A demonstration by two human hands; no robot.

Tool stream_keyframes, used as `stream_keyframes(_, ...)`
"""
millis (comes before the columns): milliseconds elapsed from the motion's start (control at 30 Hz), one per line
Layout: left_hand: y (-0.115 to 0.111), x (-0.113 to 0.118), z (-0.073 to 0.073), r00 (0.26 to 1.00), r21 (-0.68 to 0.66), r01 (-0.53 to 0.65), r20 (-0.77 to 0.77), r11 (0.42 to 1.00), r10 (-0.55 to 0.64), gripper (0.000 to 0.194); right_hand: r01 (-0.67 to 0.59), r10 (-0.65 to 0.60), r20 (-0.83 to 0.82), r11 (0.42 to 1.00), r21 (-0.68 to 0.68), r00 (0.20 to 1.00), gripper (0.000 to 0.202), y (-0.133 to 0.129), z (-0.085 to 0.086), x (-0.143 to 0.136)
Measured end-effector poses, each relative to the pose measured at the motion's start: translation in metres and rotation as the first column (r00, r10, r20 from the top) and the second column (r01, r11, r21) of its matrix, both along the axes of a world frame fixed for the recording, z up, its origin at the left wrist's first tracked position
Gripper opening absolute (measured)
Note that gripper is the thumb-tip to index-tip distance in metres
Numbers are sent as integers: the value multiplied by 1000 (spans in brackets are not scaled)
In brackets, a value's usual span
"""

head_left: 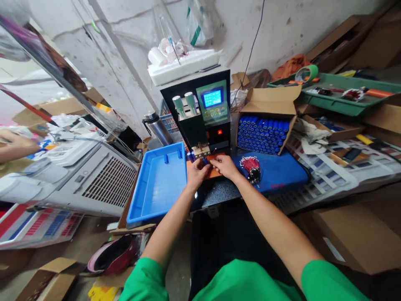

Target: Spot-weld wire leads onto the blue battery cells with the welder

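In the head view, my left hand (pixel 197 172) is closed around a blue cylindrical battery cell (pixel 205 160), just below the electrodes (pixel 202 149) of a black spot welder (pixel 225 125) with a lit display. Another blue cell (pixel 190 157) stands by its fingers. My right hand (pixel 224 165) pinches close to the same spot; a thin wire (pixel 214 150) with a pale tip sticks up at its fingertips, the rest hidden. Both hands are over an orange-brown board (pixel 211 174). To the right lies a bundle of red and black wires (pixel 249 167).
Left stands a blue tray (pixel 159 196) with two blue cells near its far edge. An open carton (pixel 266 104) of many blue cells sits right of the welder, behind a blue mat (pixel 288 171). A steel flask (pixel 158 125) stands left. Another person's hand (pixel 17 144) shows far left.
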State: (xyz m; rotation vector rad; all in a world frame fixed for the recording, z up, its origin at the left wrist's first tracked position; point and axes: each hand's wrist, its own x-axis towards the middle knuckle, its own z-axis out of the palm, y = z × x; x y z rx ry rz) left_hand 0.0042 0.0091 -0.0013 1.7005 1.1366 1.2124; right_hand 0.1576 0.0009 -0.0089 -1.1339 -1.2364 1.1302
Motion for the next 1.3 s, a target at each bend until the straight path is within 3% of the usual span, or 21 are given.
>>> stream_keyframes(200, -1, 0, 8, 998, -21, 12, -55, 1000, -13, 27, -43, 35, -116, 997, -64, 993, 43, -1, 5, 4)
stream_keyframes(333, -2, -12, 10, 998, -49, -14, -68, 999, 10, 39, -21, 15, -116, 999, -50, 993, 44, 1, 4, 4)
stream_keyframes(433, -7, -27, 10, 977, -47, -90, -198, 995, 79, 32, -15, 7, -133, 998, -56, 991, 44, 3, 3, 4)
stream_keyframes(567, -17, -37, 8, 938, -31, -37, -347, 999, 24, 25, -23, 12, -158, 997, -69, 987, 45, 2, 5, 4)
stream_keyframes(767, -17, -28, 9, 910, -20, 31, -413, 999, -37, 16, -57, 46, -146, 996, -67, 988, 42, 0, 5, 6)
stream_keyframes(933, -15, -19, 15, 896, -35, 21, -442, 999, -34, 14, -121, 121, 5, 989, 85, 993, 25, -2, -3, 4)
stream_keyframes(1033, -14, -13, 18, 898, -3, 16, -441, 1000, -16, 13, -129, 123, 61, 986, 109, 990, 19, -2, -8, 1)
stream_keyframes(1300, -21, -13, 13, 931, 25, -28, -363, 999, 36, 13, -61, 67, -59, 994, 93, 996, 24, -6, 2, 3)
